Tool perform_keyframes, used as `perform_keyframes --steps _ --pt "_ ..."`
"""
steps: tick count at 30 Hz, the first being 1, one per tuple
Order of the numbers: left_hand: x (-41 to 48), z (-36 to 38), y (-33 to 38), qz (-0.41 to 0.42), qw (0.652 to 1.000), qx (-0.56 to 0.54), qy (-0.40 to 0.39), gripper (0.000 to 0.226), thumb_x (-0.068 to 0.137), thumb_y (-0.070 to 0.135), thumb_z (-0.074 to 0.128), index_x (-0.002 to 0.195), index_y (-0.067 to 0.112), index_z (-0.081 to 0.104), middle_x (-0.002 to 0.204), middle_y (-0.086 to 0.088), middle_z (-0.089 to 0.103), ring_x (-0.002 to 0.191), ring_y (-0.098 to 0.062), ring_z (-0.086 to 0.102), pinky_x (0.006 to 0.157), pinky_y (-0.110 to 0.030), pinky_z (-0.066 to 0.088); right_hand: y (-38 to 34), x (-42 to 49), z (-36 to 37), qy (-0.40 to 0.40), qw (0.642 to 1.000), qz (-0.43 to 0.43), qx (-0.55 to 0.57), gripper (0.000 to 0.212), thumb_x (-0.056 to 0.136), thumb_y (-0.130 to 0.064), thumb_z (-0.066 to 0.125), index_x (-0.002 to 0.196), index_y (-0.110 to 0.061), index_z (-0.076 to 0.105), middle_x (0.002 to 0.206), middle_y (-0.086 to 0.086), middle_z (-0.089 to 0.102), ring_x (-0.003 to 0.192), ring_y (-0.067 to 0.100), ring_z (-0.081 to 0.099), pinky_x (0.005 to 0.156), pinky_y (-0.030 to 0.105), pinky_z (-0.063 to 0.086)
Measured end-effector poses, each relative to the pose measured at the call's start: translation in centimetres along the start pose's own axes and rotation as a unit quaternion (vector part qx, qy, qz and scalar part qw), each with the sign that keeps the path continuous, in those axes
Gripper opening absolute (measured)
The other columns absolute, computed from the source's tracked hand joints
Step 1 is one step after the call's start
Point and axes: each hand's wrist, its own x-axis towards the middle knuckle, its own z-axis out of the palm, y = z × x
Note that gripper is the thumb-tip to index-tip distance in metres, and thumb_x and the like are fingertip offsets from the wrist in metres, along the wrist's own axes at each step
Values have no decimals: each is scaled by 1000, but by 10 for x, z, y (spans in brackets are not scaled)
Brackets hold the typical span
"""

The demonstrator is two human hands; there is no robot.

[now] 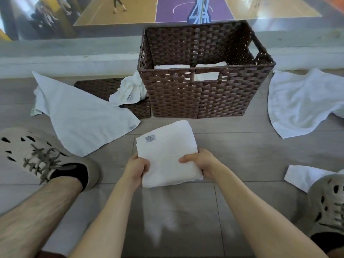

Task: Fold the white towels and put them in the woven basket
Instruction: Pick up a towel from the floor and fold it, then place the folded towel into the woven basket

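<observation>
Both hands, left hand (138, 167) and right hand (200, 162), grip the folded towel (166, 155) (long axis up-frame); woven basket (204, 90) lies straight above it.

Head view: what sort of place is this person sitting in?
Probably an indoor spot overlooking a sports hall: tiled floor underfoot, a low ledge, and a basketball court visible beyond it.

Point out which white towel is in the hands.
The folded towel before the woven basket, gripped by left hand and right hand; the rest lie untouched.
</observation>
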Motion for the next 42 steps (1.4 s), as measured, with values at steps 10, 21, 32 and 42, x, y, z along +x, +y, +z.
perform_keyframes --steps 10,21,32,42 --pt "-33 28 62 74 981 -25 -178 53 87 -18 65 137 0 66 134 -21 73 123 -38 71 105 -51 58 -58 -49 -49 30 966 -193 -172 78 63 -27 99 132 -32 65 125 -10 70 116 20 64 101 48 55" --pt "-106 103 136 676 577 450 -86 24 75 10 81 93 16 65 93 4 64 83 -22 58 70 -44 51 -77 -80 -118 -28 943 -51 329 52 106 -38 56 138 2 59 126 31 72 112 53 72 96 69 57" --pt "-141 71 97 698 194 665 -180 39 96 40 63 127 17 61 125 -6 59 110 -30 57 93 -42 48 -155 -149 -100 111 951 -287 -32 67 57 -16 98 119 -12 72 115 7 75 100 27 76 90 47 65" --pt "-167 95 194 325 907 245 -113 159 48 36 110 170 23 10 165 5 38 151 -20 39 123 -45 36 -204 -234 -117 138 837 -465 -255 50 76 -19 93 118 -29 68 118 -10 65 103 14 66 73 27 53"
